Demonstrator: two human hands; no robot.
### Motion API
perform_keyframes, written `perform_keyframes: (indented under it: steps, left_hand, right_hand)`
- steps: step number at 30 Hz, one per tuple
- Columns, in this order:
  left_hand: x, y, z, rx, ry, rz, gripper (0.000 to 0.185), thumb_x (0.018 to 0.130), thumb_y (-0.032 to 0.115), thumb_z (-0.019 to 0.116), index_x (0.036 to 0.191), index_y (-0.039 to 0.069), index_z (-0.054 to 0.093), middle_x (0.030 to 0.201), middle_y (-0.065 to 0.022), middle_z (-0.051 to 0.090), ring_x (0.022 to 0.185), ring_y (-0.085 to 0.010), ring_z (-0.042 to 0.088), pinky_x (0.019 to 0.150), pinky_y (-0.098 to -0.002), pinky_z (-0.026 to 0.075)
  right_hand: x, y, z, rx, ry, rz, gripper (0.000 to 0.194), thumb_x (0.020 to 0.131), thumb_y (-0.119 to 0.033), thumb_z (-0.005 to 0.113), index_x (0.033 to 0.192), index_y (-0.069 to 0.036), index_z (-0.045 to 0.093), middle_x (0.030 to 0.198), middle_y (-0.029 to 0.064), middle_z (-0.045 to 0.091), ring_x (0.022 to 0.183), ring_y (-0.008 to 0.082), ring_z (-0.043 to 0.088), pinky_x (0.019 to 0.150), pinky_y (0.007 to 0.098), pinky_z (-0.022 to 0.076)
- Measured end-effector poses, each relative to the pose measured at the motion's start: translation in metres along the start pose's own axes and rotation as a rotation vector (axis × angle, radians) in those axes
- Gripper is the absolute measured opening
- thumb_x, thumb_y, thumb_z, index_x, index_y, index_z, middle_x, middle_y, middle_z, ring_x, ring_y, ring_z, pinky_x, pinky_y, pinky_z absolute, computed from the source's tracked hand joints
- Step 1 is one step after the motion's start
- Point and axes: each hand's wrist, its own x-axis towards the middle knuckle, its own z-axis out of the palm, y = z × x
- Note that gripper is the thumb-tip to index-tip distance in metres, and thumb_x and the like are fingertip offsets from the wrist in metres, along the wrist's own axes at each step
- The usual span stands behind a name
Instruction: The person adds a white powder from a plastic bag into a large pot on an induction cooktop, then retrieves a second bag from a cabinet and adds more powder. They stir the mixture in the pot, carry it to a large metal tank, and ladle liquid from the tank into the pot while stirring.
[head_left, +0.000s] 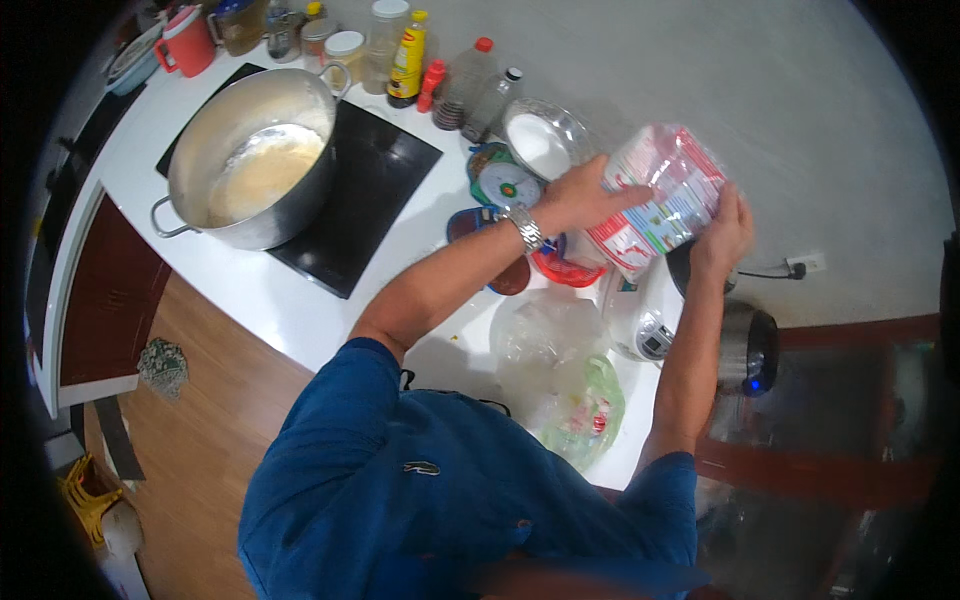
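Between both hands a printed plastic bag (664, 191), red, white and blue, is held up above the right part of the counter. My left hand (589, 196), with a metal watch (523, 227) on the wrist, grips the bag's near left side. My right hand (724, 232) has hold of its right edge. Close behind the left hand, a clear bowl (555, 135) with white powder rests on a kitchen scale (506, 184). Below the held bag are a red mesh bag (568, 270) and a white appliance with a control panel (637, 319), partly hidden.
A large aluminium pot (251, 169) with pale yellowish contents stands on the black cooktop (375, 172). Bottles and jars, including a yellow-labelled bottle (407, 64), line the wall. Clear plastic bags (551, 337) and a green plastic bag (592, 420) lie near my body. A plugged cord (772, 275) runs along the wall.
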Motion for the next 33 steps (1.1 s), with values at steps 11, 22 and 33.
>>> perform_keyframes:
  steps: [11,22,33]
  left_hand:
    - [-0.096,0.038,0.004,0.387,0.103,0.291,0.088,0.067,0.047,0.086,0.134,0.003,0.049,0.117,-0.0223,0.067,0.107,-0.0371,0.066,0.091,-0.0424,0.051]
    - [-0.192,0.006,0.083,0.124,-0.09,0.307,0.094,0.065,0.03,0.091,0.142,0.003,0.044,0.128,-0.0175,0.06,0.115,-0.0286,0.062,0.097,-0.0419,0.051]
    - [-0.28,0.04,0.226,0.114,-0.683,0.322,0.088,0.084,0.018,0.071,0.155,0.0,0.024,0.138,-0.0194,0.052,0.119,-0.0267,0.057,0.103,-0.039,0.044]
  right_hand:
    - [-0.105,0.0,-0.068,0.048,0.098,-0.099,0.025,0.103,-0.017,0.057,0.098,0.005,0.069,0.091,0.0024,0.067,0.083,0.0078,0.057,0.076,0.0242,0.047]
    - [-0.206,-0.042,-0.166,0.044,-0.134,0.012,0.022,0.094,-0.01,0.067,0.113,0.0,0.07,0.102,0.0064,0.069,0.091,0.0127,0.063,0.08,0.0288,0.0512]
    - [-0.394,-0.163,-0.382,-0.474,0.271,-0.125,0.013,0.09,-0.003,0.061,0.091,0.005,0.071,0.083,0.0123,0.068,0.073,0.0184,0.063,0.065,0.0309,0.0495]
